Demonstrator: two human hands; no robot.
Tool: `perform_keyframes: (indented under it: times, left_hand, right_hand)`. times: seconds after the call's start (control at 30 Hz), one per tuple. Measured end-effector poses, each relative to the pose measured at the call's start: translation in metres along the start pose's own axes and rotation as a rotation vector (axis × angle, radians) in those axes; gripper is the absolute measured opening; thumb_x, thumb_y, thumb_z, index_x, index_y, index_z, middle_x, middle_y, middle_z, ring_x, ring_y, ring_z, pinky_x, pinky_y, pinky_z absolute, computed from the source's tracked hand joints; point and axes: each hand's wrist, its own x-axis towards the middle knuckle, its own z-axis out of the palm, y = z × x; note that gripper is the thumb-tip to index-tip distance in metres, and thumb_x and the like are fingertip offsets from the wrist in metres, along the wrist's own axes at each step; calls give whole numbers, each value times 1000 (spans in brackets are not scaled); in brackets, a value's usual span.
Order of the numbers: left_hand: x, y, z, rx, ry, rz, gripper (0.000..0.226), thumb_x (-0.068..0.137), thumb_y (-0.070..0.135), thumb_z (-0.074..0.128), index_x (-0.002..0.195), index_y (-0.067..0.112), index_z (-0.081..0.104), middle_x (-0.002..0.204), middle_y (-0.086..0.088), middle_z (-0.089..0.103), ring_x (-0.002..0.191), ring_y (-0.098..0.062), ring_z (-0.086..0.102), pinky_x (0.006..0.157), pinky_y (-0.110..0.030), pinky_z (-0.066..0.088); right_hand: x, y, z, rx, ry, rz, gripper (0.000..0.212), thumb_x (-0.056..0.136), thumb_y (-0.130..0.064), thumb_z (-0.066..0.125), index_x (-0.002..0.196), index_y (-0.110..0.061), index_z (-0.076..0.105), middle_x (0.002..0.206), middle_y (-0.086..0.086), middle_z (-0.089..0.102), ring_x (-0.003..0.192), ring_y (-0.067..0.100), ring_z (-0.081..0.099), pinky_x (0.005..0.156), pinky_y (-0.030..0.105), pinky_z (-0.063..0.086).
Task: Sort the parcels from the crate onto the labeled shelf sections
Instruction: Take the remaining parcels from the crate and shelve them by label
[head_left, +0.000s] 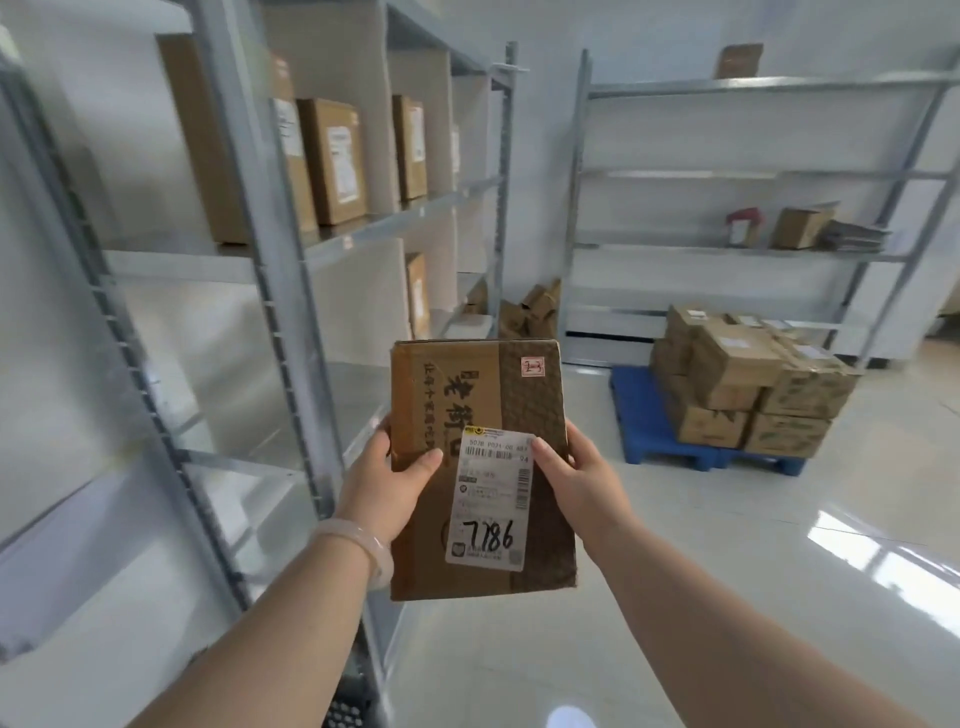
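I hold a brown cardboard parcel (524, 395) upright in front of me with both hands. It carries a white shipping label with "7186" handwritten on it and a small pink sticker at its top right. My left hand (382, 480) grips its left edge, thumb on the front face. My right hand (579, 475) grips its right edge, thumb on the label. A grey metal shelf rack (291, 291) stands close on my left, with several brown boxes (332, 161) upright on an upper level.
A second metal rack (727, 176) stands against the far wall with a few small items on one level. A blue pallet (641, 421) on the glossy floor holds stacked cartons (748, 384). Loose boxes (535, 309) lie in the far corner.
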Motion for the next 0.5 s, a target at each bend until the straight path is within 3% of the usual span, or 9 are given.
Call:
perform_keyframes:
  times: [0.1, 0.23, 0.4, 0.5]
  left_hand:
    - [19, 25, 62, 6, -37, 1, 44, 92, 43, 60, 133, 29, 49, 121, 9, 63, 111, -20, 60, 96, -40, 48]
    - [43, 57, 133, -14, -76, 13, 51, 91, 48, 59, 136, 29, 46, 133, 5, 59, 123, -25, 56, 104, -49, 46]
    - [74, 76, 192, 22, -103, 24, 49, 92, 50, 57, 136, 34, 41, 136, 7, 55, 128, -26, 52, 104, -49, 43]
    - [103, 79, 214, 47, -104, 22, 45, 92, 49, 57, 132, 36, 41, 126, 10, 57, 123, -25, 54, 102, -48, 45]
  right_hand:
    - [23, 0, -60, -3, 42, -3, 46, 96, -36, 56, 140, -39, 43, 113, -7, 68, 96, 7, 66, 63, 17, 53]
    - [57, 1, -129, -21, 85, -12, 50, 95, -37, 56, 142, -40, 40, 116, -8, 67, 100, 8, 66, 65, 17, 52]
    - [99, 12, -179, -34, 128, 9, 55, 95, -40, 55, 146, -39, 36, 125, -7, 62, 114, 14, 60, 69, 18, 50]
    - [129, 23, -191, -39, 151, 26, 55, 94, -41, 55, 146, -39, 36, 127, -7, 61, 117, 14, 59, 70, 18, 50]
